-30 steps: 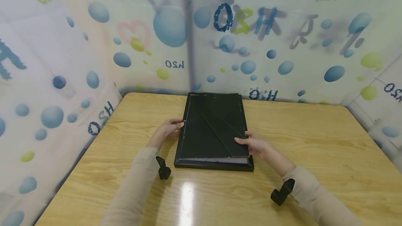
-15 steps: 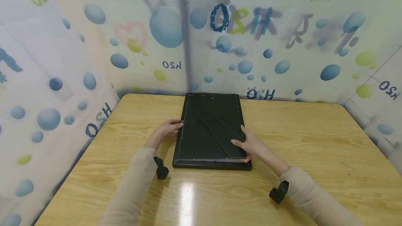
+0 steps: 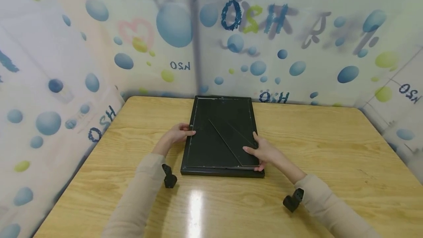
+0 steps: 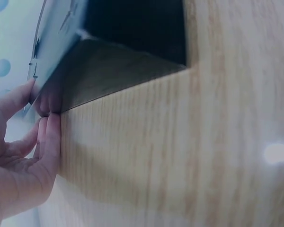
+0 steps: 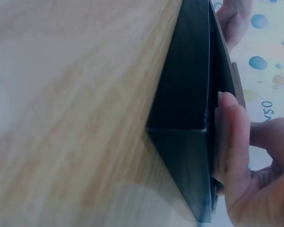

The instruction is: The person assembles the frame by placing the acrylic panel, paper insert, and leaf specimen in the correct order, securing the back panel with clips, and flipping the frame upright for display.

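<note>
A black picture frame (image 3: 221, 173) lies face down on the table, its backing board (image 3: 201, 146) uppermost. Set diagonally on that board is a black stand flap (image 3: 232, 137). My left hand (image 3: 176, 134) holds the frame's left side, thumb over the top edge and fingers against the outer side wall, as the left wrist view also shows. At the near right corner my right hand (image 3: 266, 151) pinches the backing board, thumb on top and some fingers under it. In the right wrist view a finger (image 5: 234, 137) sits between the raised board and the frame's rim (image 5: 208, 94).
The wooden table (image 3: 314, 150) carries the frame near its back edge. Behind and beside it hangs a pale curtain (image 3: 297, 28) with bubbles and lettering. Each sleeve has a small black wrist camera (image 3: 170, 177).
My right hand has shifted toward the near right corner with fingers under the board. The pale strip along the board's near edge is now covered. My left thumb has moved further onto the frame.
</note>
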`<state>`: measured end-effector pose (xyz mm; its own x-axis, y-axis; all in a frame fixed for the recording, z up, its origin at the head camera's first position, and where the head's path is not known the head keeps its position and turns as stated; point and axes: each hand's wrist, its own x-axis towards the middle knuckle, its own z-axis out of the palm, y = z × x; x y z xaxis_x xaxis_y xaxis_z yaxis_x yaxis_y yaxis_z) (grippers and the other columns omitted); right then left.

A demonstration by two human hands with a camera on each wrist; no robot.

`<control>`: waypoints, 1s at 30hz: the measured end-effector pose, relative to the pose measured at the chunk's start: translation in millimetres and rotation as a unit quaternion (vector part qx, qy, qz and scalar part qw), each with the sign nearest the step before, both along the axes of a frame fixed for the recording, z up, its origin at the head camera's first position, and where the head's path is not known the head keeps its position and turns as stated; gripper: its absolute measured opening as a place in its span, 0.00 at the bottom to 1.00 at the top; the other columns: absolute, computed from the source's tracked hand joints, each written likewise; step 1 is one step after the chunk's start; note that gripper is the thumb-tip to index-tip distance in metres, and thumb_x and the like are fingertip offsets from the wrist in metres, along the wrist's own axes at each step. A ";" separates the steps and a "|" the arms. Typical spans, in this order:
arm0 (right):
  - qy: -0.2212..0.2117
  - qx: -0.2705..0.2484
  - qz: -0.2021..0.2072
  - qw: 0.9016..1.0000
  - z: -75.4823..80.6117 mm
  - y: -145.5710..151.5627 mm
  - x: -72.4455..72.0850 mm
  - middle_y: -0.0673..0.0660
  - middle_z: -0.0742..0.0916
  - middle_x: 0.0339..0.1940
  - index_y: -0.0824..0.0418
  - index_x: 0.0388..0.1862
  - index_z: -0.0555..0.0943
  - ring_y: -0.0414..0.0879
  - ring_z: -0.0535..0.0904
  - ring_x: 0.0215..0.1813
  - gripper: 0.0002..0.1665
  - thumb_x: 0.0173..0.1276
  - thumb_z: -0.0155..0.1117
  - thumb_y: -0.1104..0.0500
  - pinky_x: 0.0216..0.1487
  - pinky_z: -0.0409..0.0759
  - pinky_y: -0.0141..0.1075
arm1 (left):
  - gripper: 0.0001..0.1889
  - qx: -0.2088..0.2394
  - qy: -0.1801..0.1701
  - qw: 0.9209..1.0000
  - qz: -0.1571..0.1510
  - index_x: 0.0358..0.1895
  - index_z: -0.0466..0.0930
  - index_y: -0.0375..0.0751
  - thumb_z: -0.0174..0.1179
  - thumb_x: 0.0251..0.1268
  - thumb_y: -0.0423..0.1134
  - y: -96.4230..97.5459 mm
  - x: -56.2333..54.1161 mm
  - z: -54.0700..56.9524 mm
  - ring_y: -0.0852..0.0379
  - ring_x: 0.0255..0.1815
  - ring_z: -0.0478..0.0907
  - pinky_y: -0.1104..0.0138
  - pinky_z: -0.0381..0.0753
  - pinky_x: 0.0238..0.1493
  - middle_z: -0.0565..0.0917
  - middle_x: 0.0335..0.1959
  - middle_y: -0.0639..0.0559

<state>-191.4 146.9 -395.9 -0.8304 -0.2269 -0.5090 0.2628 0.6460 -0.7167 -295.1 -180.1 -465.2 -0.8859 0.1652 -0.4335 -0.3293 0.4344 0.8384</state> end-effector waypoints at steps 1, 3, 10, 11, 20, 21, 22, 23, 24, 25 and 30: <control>0.004 0.012 0.006 1.000 0.2 -0.5 -0.8 0.61 0.78 0.12 0.59 0.73 0.33 0.44 0.77 0.10 0.49 0.69 0.52 0.48 0.16 0.79 0.35 | 0.39 -0.003 0.008 1.000 -0.001 0.65 0.59 0.35 0.65 0.54 0.49 -5.6 -10.0 -16.4 0.51 0.53 0.72 0.61 0.78 0.49 0.69 0.56 0.40; 0.015 0.040 0.022 0.999 0.6 -1.1 -2.4 0.59 0.77 0.10 0.60 0.73 0.34 0.43 0.76 0.10 0.49 0.69 0.51 0.47 0.16 0.79 0.35 | 0.41 -0.007 0.018 1.000 -0.002 0.65 0.60 0.37 0.66 0.50 0.52 -15.6 -29.9 -49.3 0.53 0.49 0.73 0.62 0.80 0.45 0.70 0.54 0.42; 0.016 0.083 0.071 0.994 4.3 3.7 -4.5 0.57 0.80 0.09 0.64 0.73 0.34 0.40 0.74 0.08 0.50 0.69 0.49 0.42 0.14 0.77 0.33 | 0.42 -0.033 0.012 0.999 0.014 0.64 0.62 0.40 0.68 0.47 0.54 -15.6 -40.9 -65.7 0.55 0.50 0.73 0.64 0.80 0.44 0.69 0.58 0.43; 0.014 0.082 0.074 0.994 5.0 5.3 -5.0 0.55 0.79 0.08 0.64 0.73 0.34 0.39 0.72 0.07 0.51 0.68 0.49 0.40 0.13 0.76 0.32 | 0.41 -0.031 0.003 0.999 0.015 0.65 0.61 0.41 0.67 0.48 0.53 -11.6 -32.9 -52.0 0.54 0.53 0.72 0.63 0.79 0.47 0.68 0.60 0.43; 0.048 0.022 0.026 0.998 7.2 21.7 -12.3 0.53 0.80 0.14 0.65 0.71 0.51 0.40 0.74 0.13 0.46 0.67 0.46 0.36 0.19 0.78 0.33 | 0.33 -0.048 -0.046 0.997 0.042 0.69 0.52 0.34 0.55 0.64 0.40 25.9 28.6 50.9 0.43 0.68 0.59 0.56 0.64 0.67 0.56 0.69 0.37; 0.066 0.016 0.015 0.998 6.5 23.4 -13.6 0.57 0.82 0.18 0.67 0.70 0.53 0.41 0.76 0.16 0.44 0.68 0.46 0.38 0.21 0.80 0.35 | 0.33 -0.048 -0.046 0.997 0.043 0.69 0.51 0.34 0.55 0.64 0.40 27.0 29.8 53.1 0.43 0.68 0.58 0.56 0.64 0.67 0.56 0.69 0.37; 0.081 0.012 0.000 0.997 5.2 24.9 -15.1 0.60 0.83 0.23 0.68 0.69 0.55 0.42 0.77 0.19 0.42 0.69 0.47 0.40 0.24 0.81 0.35 | 0.34 -0.050 -0.044 0.997 0.043 0.69 0.51 0.33 0.55 0.64 0.40 26.9 30.1 54.0 0.43 0.68 0.58 0.56 0.64 0.67 0.56 0.69 0.36; 0.094 0.008 -0.009 0.995 3.8 26.4 -16.8 0.64 0.84 0.30 0.69 0.67 0.56 0.43 0.78 0.22 0.39 0.69 0.48 0.43 0.26 0.82 0.36 | 0.33 -0.052 -0.042 0.997 0.046 0.68 0.52 0.33 0.54 0.64 0.40 27.2 31.2 55.7 0.43 0.68 0.59 0.57 0.64 0.67 0.56 0.69 0.36; 0.101 0.003 -0.016 0.995 2.3 27.1 -18.8 0.68 0.83 0.37 0.71 0.67 0.57 0.44 0.80 0.26 0.37 0.70 0.50 0.47 0.29 0.83 0.37 | 0.33 -0.053 -0.043 0.997 0.048 0.69 0.52 0.34 0.54 0.64 0.40 26.8 31.3 55.7 0.43 0.68 0.59 0.57 0.64 0.67 0.56 0.69 0.37; 0.100 -0.004 -0.019 0.995 0.3 27.7 -21.0 0.71 0.81 0.44 0.72 0.66 0.57 0.46 0.81 0.30 0.36 0.70 0.51 0.51 0.32 0.83 0.38 | 0.33 -0.053 -0.043 0.996 0.052 0.69 0.52 0.35 0.54 0.64 0.40 26.7 31.7 56.3 0.44 0.68 0.59 0.56 0.64 0.67 0.56 0.69 0.38; 0.041 -0.038 -0.026 0.998 -8.2 26.5 -30.3 0.77 0.70 0.59 0.74 0.68 0.52 0.52 0.81 0.45 0.35 0.67 0.53 0.63 0.42 0.83 0.40 | 0.33 -0.050 -0.044 0.997 0.047 0.69 0.52 0.36 0.54 0.64 0.41 24.9 31.6 54.8 0.44 0.68 0.59 0.56 0.64 0.67 0.56 0.70 0.39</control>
<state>-221.7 173.4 -404.1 -0.8800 -0.2181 -0.4219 0.2326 0.5766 -0.7832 -263.5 -155.2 -410.4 -0.8532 0.0354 -0.5203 -0.4428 0.4779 0.7586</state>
